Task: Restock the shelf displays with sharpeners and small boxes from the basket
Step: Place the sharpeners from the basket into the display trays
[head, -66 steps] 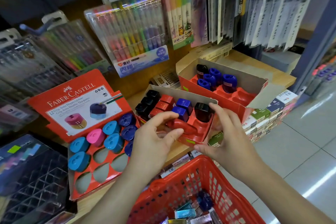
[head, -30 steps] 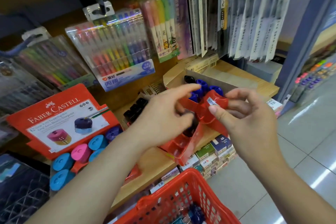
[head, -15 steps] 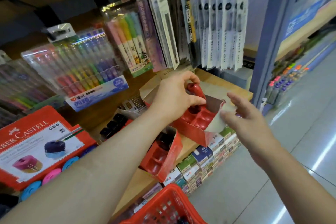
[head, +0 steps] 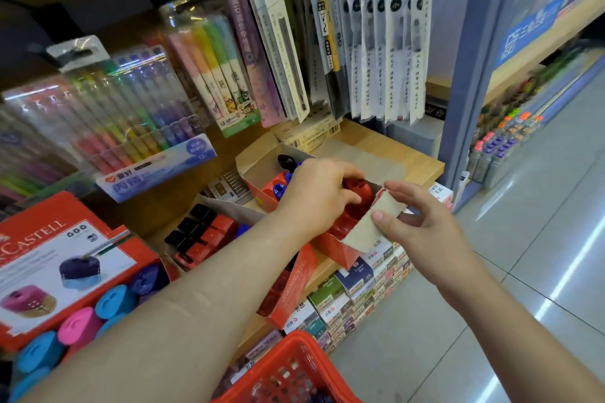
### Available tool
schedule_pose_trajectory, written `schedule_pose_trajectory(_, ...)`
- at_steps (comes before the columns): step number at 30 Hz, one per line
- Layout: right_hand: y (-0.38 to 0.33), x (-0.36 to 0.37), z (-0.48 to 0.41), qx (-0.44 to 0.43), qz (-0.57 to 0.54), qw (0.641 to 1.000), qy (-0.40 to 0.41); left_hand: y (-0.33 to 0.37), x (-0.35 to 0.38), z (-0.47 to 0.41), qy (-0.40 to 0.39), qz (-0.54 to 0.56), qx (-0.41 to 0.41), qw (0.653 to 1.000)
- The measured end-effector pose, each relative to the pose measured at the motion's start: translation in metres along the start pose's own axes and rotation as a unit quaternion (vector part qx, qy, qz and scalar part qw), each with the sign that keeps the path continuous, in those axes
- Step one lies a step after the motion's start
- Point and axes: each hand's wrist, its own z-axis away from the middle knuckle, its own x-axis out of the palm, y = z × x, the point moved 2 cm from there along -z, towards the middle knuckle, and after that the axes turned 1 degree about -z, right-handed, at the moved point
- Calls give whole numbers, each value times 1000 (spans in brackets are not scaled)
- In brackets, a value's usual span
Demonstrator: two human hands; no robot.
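Basket (head: pixel 288 373): red, nearest, below the shelf's edge.
Small boxes (head: pixel 353 288): stacked in rows under the wooden shelf (head: pixel 422 167).
Right hand (head: pixel 422 232): thumb and forefinger pinch the grey flap (head: pixel 370 222) of the display box (head: pixel 330 250).
Left hand (head: pixel 320 196): fingers curl round a red sharpener (head: pixel 358 188), low inside that box at the shelf front.
Blue sharpeners (head: pixel 279 188): same box, behind the left hand.
Pen packs (head: pixel 389 42): hanging above.

shelf (head: pixel 422 167): matt wood | basket (head: pixel 278 373): plastic (glossy) | display box (head: pixel 258 160): cardboard
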Motion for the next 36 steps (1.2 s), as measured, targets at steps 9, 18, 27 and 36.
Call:
schedule_pose_trajectory(9, -6, 6, 7, -11, 40, 999, 12, -4, -10, 9, -62, -126, 33, 990)
schedule_pose_trajectory(18, -91, 7, 75, -215, 367, 904, -45, 14, -94, 189, 125, 158, -115, 973)
schedule_pose_trajectory(27, -127, 94, 197, -208, 546, 662, -470, -56, -48, 391, 36, 126, -351, 927)
schedule_pose_trajectory(36, 12, 167, 272, -152, 580, 576, -556, -86, 45, 511, -141, 86, -462, 871)
